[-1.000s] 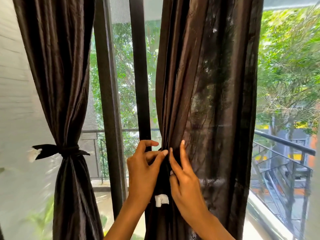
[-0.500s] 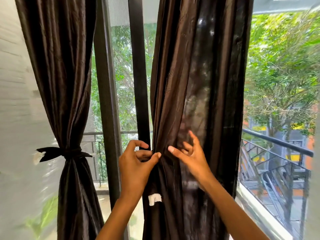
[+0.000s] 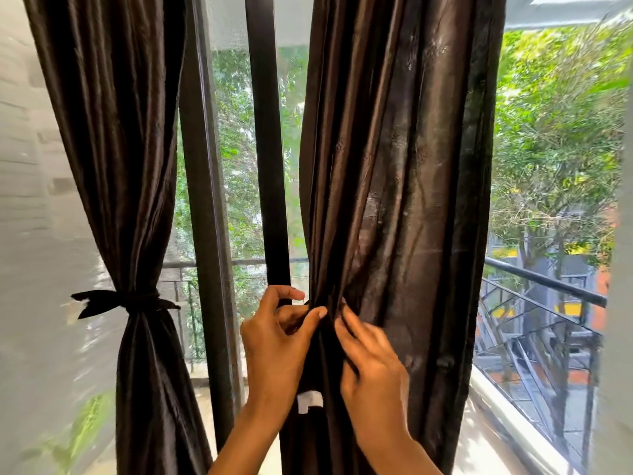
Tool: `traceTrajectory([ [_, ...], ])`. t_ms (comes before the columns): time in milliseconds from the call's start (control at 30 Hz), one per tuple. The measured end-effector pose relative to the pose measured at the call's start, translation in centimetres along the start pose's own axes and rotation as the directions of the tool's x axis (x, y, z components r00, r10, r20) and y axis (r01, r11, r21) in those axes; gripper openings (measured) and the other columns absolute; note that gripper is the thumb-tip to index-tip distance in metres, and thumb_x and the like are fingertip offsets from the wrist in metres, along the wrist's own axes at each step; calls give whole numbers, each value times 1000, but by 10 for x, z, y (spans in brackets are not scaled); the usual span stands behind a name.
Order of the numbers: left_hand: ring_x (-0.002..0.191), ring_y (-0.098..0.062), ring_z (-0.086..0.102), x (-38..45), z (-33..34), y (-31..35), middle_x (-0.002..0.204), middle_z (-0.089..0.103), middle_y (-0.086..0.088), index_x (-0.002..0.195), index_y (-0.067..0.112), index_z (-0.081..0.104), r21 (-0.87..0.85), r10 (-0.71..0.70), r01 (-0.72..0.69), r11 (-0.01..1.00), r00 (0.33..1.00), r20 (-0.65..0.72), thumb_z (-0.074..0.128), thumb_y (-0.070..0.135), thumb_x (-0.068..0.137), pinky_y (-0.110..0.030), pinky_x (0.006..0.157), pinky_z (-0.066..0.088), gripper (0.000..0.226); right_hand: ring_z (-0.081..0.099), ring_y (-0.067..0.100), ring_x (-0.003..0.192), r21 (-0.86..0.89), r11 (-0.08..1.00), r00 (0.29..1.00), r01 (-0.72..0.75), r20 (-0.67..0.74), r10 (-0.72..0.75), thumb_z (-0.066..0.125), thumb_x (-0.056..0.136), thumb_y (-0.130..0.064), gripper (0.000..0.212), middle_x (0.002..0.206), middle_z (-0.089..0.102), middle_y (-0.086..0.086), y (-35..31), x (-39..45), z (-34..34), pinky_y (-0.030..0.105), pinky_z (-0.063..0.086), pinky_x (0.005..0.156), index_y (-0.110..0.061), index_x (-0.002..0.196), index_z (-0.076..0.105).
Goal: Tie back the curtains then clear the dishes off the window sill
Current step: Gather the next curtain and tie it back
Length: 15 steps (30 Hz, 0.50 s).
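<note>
The left hand (image 3: 274, 344), low in the middle of the frame, pinches the inner edge of the right curtain (image 3: 394, 173) between thumb and curled fingers, with the index finger hooked above the fold. Just to its right, the right hand (image 3: 373, 368) lies against the same gathered fabric, its fingers reaching up and left into the folds; it is blurred, so I cannot tell whether they grip the cloth or only press on it. The two hands nearly meet at the bunched part of the curtain.

At the far left of the frame a pale wall (image 3: 30, 234) fills the edge. Next to it hangs the left curtain (image 3: 113, 132), dark brown and glossy, drawn in at its waist by a dark tie-back (image 3: 120, 301) whose loose ends stick out to either side. Right of that stand two dark vertical window frame bars (image 3: 267, 149), with green foliage (image 3: 236, 166) seen through the glass between and beside them.

The right curtain hangs from the top of the frame down past the hands, loose and wide above, gathered only where the hands hold it. A small white tag (image 3: 309, 401) shows on the fabric between the two wrists, below the hands.

At the right side of the frame a dark balcony railing (image 3: 544, 279) slants across, with trees and patches of yellow and orange behind it. A pale ledge (image 3: 507, 416) runs along the lower right. Dishes are not visible.
</note>
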<state>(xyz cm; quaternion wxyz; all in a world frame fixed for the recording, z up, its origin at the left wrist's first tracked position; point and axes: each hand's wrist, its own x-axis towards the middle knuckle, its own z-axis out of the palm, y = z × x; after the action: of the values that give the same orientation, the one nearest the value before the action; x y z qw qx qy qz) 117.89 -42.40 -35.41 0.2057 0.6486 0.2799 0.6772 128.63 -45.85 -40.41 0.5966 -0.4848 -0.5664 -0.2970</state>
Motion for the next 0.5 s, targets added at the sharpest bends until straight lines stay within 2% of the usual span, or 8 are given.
traceTrajectory([
  [133, 67, -4, 69, -6, 0, 6, 67, 72, 10, 96, 21, 60, -53, 5, -3, 999, 999, 46, 77, 19, 74, -24, 67, 54, 29, 52, 9, 116, 22, 1000, 987, 21, 156, -24, 41, 72, -9, 49, 128, 61, 6, -2, -4, -1, 2, 29, 99, -7, 113, 68],
  [233, 66, -2, 69, -3, 0, 6, 66, 72, 5, 97, 19, 61, -32, -16, 17, 999, 1000, 27, 84, 19, 66, -18, 66, 54, 39, 50, 11, 120, 52, 997, 958, 62, 277, -74, 45, 71, -15, 45, 130, 59, 2, 1, -9, -1, 5, 29, 100, -10, 108, 71],
  [300, 64, -2, 68, 1, 1, 4, 64, 70, 5, 92, 18, 60, -11, -28, 28, 1000, 1000, 1, 85, 14, 65, -19, 64, 54, 37, 41, 8, 129, 117, 993, 961, 20, 271, -51, 48, 78, -21, 41, 141, 48, -6, 9, 0, -5, 14, 32, 104, -16, 112, 70],
  [333, 63, 0, 68, 3, 1, 2, 64, 69, 6, 90, 18, 60, -13, -40, 40, 999, 999, -13, 85, 10, 65, -17, 63, 53, 36, 34, 11, 136, 118, 993, 979, -21, 204, -3, 51, 81, -26, 40, 147, 41, -4, 15, 9, -7, 19, 29, 110, -18, 117, 67],
  [367, 61, 1, 67, 4, 0, 1, 63, 68, 8, 88, 17, 60, -18, -48, 48, 999, 999, -24, 84, 8, 65, -14, 61, 52, 35, 23, 15, 142, 88, 993, 992, -83, 102, 74, 56, 83, -34, 48, 153, 31, 0, 22, 20, -8, 24, 22, 115, -17, 128, 60],
  [433, 60, 2, 66, 4, 0, 0, 63, 68, 7, 86, 15, 59, -32, -53, 53, 998, 998, -16, 84, 5, 65, -10, 59, 49, 34, -1, 19, 147, 18, 963, 962, -270, -50, 270, 68, 74, -58, 97, 159, 3, 9, 32, 49, -11, 33, 7, 118, -14, 149, 25],
  [467, 60, 1, 66, 3, 1, 0, 62, 69, 6, 85, 14, 58, -39, -54, 53, 998, 999, -4, 84, 4, 65, -10, 59, 49, 34, -7, 19, 146, 46, 938, 937, -343, -49, 345, 70, 65, -67, 121, 159, -7, 10, 36, 62, -12, 36, 4, 118, -13, 152, 7],
  [500, 60, 0, 66, 3, 2, 0, 60, 69, 7, 84, 15, 57, -45, -55, 55, 997, 998, 10, 84, 3, 65, -10, 59, 50, 35, -7, 18, 146, 125, 908, 916, -399, 16, 400, 71, 57, -71, 135, 158, -11, 9, 37, 74, -12, 38, 5, 119, -15, 151, -7],
])
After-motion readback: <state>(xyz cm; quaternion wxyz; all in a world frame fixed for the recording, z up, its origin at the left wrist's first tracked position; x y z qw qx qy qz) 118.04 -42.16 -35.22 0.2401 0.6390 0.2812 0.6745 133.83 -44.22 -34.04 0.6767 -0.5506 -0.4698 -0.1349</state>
